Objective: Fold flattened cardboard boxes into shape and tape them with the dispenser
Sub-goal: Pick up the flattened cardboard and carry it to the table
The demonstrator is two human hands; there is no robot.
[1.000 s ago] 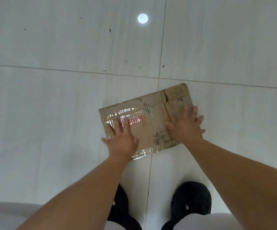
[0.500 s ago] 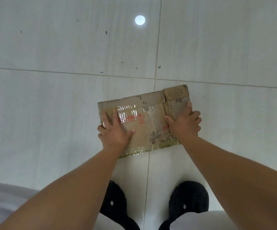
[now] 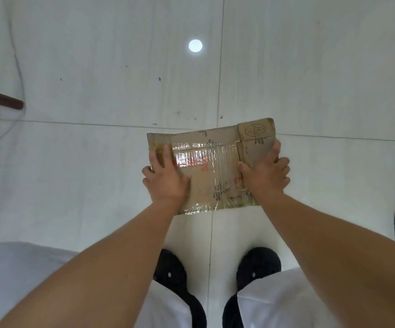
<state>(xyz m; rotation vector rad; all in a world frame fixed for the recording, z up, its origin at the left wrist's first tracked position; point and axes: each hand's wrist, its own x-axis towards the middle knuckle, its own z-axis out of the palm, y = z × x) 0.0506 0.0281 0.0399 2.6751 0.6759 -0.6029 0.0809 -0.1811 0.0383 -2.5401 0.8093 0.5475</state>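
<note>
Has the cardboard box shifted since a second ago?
Yes. The cardboard box has slid right across the floor seam, toward the person's shoes.

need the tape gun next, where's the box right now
In the head view the flat box is just right of centre, gripped at its ends by the left hand and right hand, above the black shoes.
</note>
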